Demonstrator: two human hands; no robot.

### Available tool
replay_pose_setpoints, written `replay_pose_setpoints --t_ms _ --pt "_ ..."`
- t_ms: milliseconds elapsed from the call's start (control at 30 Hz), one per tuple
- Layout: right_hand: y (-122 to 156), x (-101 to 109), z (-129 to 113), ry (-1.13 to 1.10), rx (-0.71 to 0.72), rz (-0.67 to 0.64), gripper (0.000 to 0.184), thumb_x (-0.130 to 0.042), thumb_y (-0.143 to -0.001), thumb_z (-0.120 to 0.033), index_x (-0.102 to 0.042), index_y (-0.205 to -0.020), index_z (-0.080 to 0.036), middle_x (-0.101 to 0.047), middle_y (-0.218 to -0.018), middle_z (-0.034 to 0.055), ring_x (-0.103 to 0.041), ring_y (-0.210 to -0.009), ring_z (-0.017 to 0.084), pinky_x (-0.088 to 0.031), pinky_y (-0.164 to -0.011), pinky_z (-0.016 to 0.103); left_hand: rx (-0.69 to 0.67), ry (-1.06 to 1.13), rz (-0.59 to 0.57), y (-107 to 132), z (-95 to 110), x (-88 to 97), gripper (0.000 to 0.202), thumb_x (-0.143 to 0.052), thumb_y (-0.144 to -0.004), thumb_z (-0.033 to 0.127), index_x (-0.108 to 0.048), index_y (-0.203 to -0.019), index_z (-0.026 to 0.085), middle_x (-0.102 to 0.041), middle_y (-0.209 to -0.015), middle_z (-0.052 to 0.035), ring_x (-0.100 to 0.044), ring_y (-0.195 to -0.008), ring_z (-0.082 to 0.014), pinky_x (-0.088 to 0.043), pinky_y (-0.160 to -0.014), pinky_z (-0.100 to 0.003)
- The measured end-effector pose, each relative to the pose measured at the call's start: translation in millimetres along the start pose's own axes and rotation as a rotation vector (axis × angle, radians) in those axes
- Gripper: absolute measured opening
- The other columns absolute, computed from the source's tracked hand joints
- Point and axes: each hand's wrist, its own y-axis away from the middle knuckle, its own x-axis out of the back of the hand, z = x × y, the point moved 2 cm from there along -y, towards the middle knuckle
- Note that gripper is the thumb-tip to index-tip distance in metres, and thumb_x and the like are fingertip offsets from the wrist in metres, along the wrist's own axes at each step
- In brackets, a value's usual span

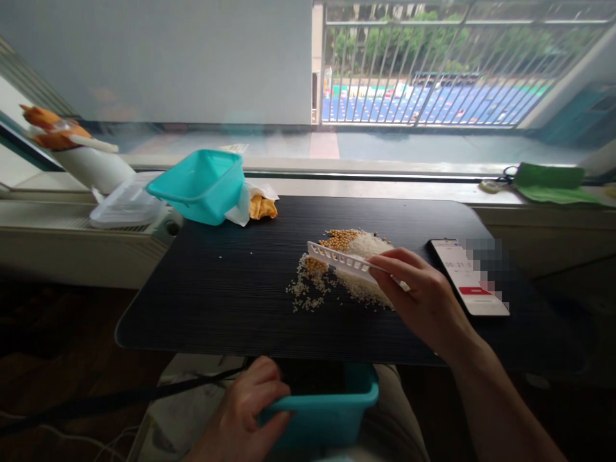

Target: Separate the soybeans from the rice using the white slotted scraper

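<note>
My right hand (423,292) grips the end of a white slotted scraper (341,260), which lies across a mixed pile of white rice (368,245) and yellow beans (339,239) on the black table (231,289). Loose rice grains (308,295) are scattered to the left of the pile. Below the table's near edge, my left hand (250,404) is closed on the rim of a teal plastic tub (327,410) that sits at my lap.
A second teal tub (199,185) stands tilted at the table's back left, beside a clear lid (125,205), a white bag with something orange (262,206) and a white cylinder (94,167). A phone (469,276) lies right of my hand. Green cloth (553,183) rests on the windowsill.
</note>
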Motion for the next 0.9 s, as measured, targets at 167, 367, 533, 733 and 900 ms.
replay_pose_setpoints --t_ms 167,367,533,733,900 --pt "7.2 8.1 -1.1 0.018 0.067 -0.033 0.018 -0.056 -0.099 -0.02 -0.07 -0.11 -0.022 -0.067 -0.102 0.0073 -0.065 -0.093 0.019 -0.052 -0.067 0.027 0.018 0.006 -0.015 2.5 -2.2 -2.4 0.019 -0.056 -0.085 0.008 -0.071 -0.078 0.017 -0.064 -0.079 -0.0058 -0.066 -0.078 -0.0201 -0.053 -0.066 -0.026" --pt "16.3 15.9 -0.5 0.009 0.15 -0.065 0.022 -0.059 -0.097 -0.013 -0.068 -0.114 -0.023 -0.066 -0.102 0.0051 -0.062 -0.091 0.016 -0.051 -0.077 0.028 0.016 0.014 0.012 2.0 -2.8 -2.3 0.019 -0.057 -0.083 0.006 -0.071 -0.078 0.017 -0.063 -0.077 -0.0045 -0.064 -0.076 -0.0191 -0.051 -0.065 -0.025" --pt "22.6 20.5 -3.8 -0.031 0.155 -0.111 0.024 -0.059 -0.096 -0.01 -0.067 -0.115 -0.022 -0.064 -0.103 0.005 -0.062 -0.091 0.015 -0.05 -0.079 0.027 -0.009 0.021 0.036 1.7 -2.0 -2.0 0.017 -0.059 -0.084 0.008 -0.071 -0.077 0.018 -0.062 -0.074 -0.0029 -0.063 -0.073 -0.0179 -0.05 -0.063 -0.024" --pt "28.2 26.7 -9.9 -0.025 0.179 -0.142 0.027 -0.058 -0.096 -0.008 -0.065 -0.117 -0.024 -0.064 -0.103 0.0034 -0.06 -0.093 0.013 -0.049 -0.079 0.024 -0.019 0.012 0.05 1.8 -2.4 -2.2 0.017 -0.059 -0.085 0.009 -0.07 -0.074 0.018 -0.061 -0.073 -0.0027 -0.062 -0.071 -0.0173 -0.049 -0.062 -0.024" --pt "36.3 41.0 -11.3 0.061 0.17 -0.031 0.027 -0.059 -0.095 -0.008 -0.063 -0.115 -0.026 -0.064 -0.103 0.0016 -0.061 -0.088 0.01 -0.048 -0.074 0.018 0.023 -0.003 0.018 2.2 -2.5 -3.1 0.019 -0.058 -0.083 0.006 -0.07 -0.075 0.018 -0.062 -0.077 -0.0032 -0.063 -0.075 -0.0179 -0.05 -0.065 -0.025"
